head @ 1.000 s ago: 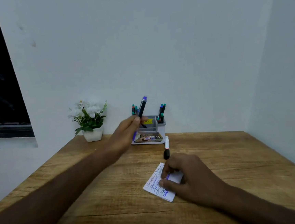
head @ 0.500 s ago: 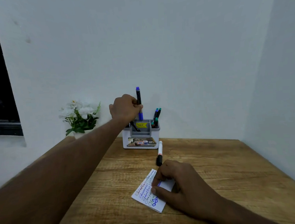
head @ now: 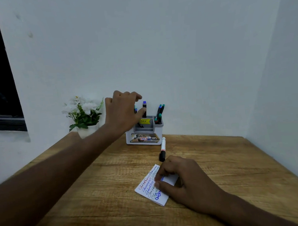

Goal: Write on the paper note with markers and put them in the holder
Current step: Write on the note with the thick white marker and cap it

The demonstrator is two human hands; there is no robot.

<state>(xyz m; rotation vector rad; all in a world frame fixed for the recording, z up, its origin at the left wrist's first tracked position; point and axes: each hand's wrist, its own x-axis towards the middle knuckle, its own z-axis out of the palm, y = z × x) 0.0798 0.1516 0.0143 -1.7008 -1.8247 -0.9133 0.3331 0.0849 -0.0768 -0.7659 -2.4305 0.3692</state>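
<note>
Above the holder [head: 144, 136], left hand [head: 122, 113] hovers by blue marker [head: 144, 109].

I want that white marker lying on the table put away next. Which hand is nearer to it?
Right. The right hand rests on the note just in front of the white marker; the left hand is up at the holder.

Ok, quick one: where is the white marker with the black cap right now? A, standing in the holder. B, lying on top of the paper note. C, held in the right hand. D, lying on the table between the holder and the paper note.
D: the white marker lies flat on the table, just in front of the holder and beyond the paper note, with neither hand touching it.
</note>
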